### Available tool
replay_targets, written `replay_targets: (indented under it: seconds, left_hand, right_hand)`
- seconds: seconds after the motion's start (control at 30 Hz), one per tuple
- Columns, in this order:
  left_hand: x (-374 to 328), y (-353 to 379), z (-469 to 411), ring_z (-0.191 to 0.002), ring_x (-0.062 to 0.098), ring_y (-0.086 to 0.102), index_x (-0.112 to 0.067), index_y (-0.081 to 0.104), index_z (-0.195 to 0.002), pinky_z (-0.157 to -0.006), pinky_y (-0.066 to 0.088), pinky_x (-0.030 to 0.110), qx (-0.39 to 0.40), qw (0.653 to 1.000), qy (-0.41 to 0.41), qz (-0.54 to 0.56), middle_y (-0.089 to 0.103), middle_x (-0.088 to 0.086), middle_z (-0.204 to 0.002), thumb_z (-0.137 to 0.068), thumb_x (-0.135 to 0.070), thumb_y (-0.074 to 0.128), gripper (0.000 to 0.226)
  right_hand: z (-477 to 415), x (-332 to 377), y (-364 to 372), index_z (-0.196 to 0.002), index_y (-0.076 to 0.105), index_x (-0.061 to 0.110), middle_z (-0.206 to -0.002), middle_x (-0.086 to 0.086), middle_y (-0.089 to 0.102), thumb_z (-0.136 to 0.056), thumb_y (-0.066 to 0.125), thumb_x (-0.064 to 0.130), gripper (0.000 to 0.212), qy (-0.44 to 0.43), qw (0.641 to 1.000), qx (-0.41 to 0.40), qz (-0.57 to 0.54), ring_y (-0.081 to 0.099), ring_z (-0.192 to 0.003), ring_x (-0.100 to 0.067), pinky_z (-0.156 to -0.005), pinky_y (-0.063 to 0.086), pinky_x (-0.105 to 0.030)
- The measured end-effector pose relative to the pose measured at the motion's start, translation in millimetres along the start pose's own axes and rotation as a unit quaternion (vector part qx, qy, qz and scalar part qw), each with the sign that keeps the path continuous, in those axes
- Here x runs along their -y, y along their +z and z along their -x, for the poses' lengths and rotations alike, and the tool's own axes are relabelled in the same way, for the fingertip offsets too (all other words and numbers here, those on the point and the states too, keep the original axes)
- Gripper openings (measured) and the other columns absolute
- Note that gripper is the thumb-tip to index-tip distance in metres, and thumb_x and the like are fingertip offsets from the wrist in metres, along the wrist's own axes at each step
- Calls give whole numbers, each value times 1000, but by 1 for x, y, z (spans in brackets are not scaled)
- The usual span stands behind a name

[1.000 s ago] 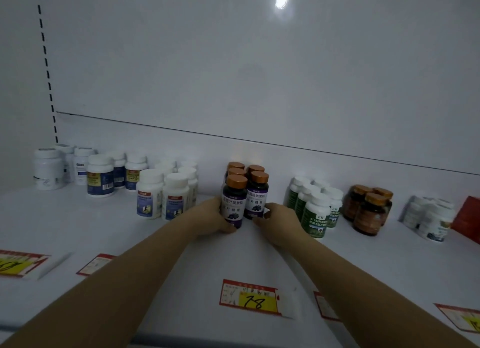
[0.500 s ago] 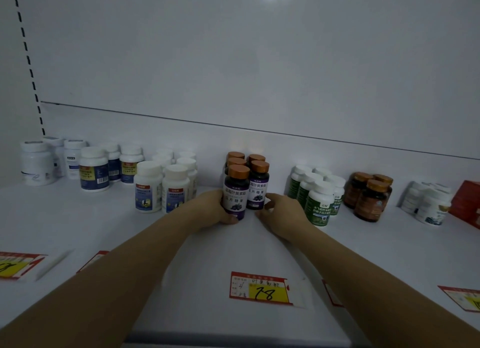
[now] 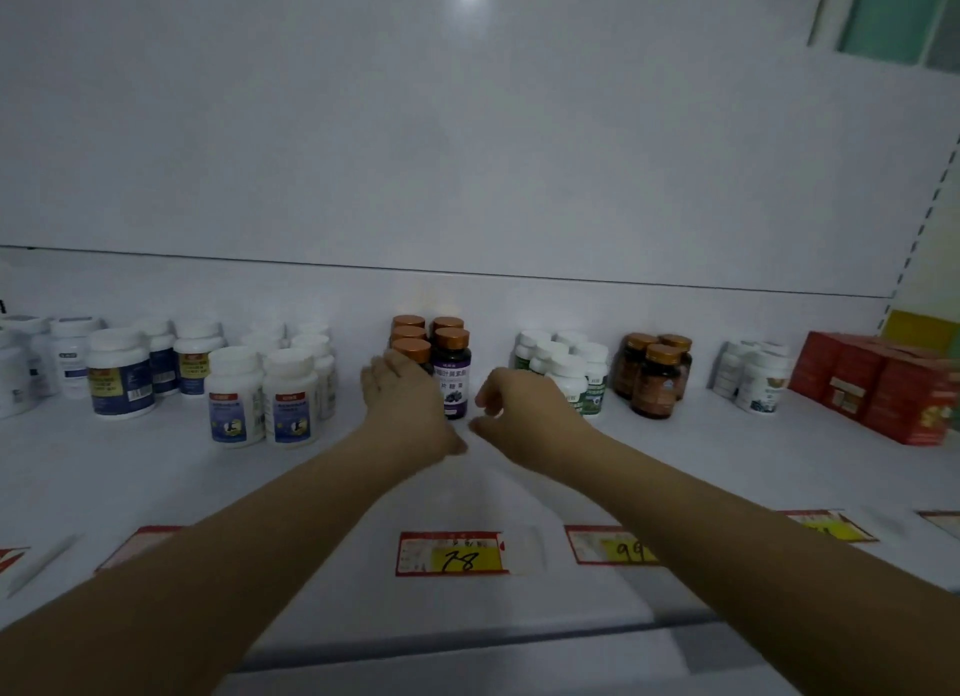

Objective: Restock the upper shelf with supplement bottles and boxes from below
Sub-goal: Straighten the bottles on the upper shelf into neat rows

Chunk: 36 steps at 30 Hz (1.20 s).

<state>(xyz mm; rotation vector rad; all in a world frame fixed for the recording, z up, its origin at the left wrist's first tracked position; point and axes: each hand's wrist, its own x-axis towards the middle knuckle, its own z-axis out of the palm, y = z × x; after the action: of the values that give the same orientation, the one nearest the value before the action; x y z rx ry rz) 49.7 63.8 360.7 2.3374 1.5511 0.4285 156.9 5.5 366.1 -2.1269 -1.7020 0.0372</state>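
Observation:
A cluster of dark purple-label bottles with copper caps [image 3: 451, 370] stands in the middle of the white shelf [image 3: 519, 487]. My left hand [image 3: 405, 407] is in front of the front-left bottle of the cluster and hides most of it; its fingers are extended beside the copper cap. My right hand [image 3: 524, 409] hovers just right of the cluster with loosely curled fingers, holds nothing and is apart from the bottles.
White bottles with blue labels [image 3: 260, 399] stand to the left. To the right are green-label white bottles [image 3: 571, 370], brown bottles [image 3: 652, 375], more white bottles [image 3: 756, 378] and red boxes [image 3: 883, 388]. Price tags [image 3: 452, 552] line the shelf's front edge.
Both hands held the two front purple-label bottles; now they have released them and drawn slightly back. The bottles stand on the shelf. The view has shifted right.

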Motion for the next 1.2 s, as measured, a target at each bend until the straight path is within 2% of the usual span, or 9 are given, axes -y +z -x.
replay_targets:
  seconds: [0.07,0.17,0.23,0.3,0.43,0.6,0.77,0.97,1.2]
  left_hand:
    - [-25,-2,13,-147,33,1,5,-12,-146,-121,7,39,-24,998,58,-5,-2,18,-157,-76,-33,75,118]
    - [-51,4,15,-142,28,23,2,1,-148,-114,26,31,26,996,84,15,15,16,-156,-76,-36,74,109]
    - [-62,13,10,-130,23,40,-1,5,-149,-93,38,23,88,993,59,55,28,14,-152,-77,-37,73,105]
    - [-71,24,3,-130,22,41,-4,3,-150,-85,38,23,121,989,44,71,29,11,-152,-79,-38,71,104]
    - [-84,46,-16,-141,25,29,-8,-3,-151,-106,35,30,151,986,-8,77,15,9,-158,-76,-46,72,113]
    - [-93,62,-33,-144,23,23,-13,-3,-151,-114,26,32,148,986,-23,70,13,5,-160,-76,-52,69,112]
    - [-95,69,-36,-143,22,27,-14,0,-152,-114,25,31,129,990,-8,60,17,6,-159,-83,-51,61,99]
    - [-90,77,-39,-134,19,41,-19,21,-148,-109,31,29,120,987,41,98,38,2,-150,-85,-39,63,78]
    - [-87,77,-44,-135,21,40,-18,18,-149,-111,29,32,146,984,58,83,36,4,-151,-88,-39,60,77]
  right_hand:
    - [15,-13,-21,-104,65,4,-105,-12,67,-90,55,18,22,-13,999,34,30,62,-98,-24,-81,50,-31]
    - [25,-52,-42,-105,66,-1,-106,-17,67,-93,53,16,25,31,994,88,57,63,-92,-26,-72,51,-26]
    - [20,-87,-48,-109,64,-3,-109,-17,67,-93,52,14,27,68,992,92,61,64,-98,-27,-83,54,-30]
    - [8,-121,-48,-113,63,-5,-110,-19,67,-91,54,15,31,105,990,86,48,65,-101,-29,-89,55,-37]
    - [-14,-160,-40,-125,54,1,-122,-14,61,-93,54,26,40,129,988,75,43,58,-111,-26,-91,48,-28]
    - [-33,-177,-22,-128,50,6,-122,-10,61,-95,51,33,44,96,994,47,-17,56,-113,-23,-91,45,-28]
    - [-37,-181,-14,-129,53,8,-122,-9,62,-95,49,35,43,66,997,26,-26,59,-111,-22,-90,48,-29]
    - [-37,-181,-10,-127,58,15,-116,-7,66,-96,45,39,42,48,999,12,7,63,-103,-21,-82,51,-30]
    - [-38,-179,-8,-126,58,23,-109,-3,67,-95,44,44,40,55,998,11,6,63,-96,-18,-73,49,-26]
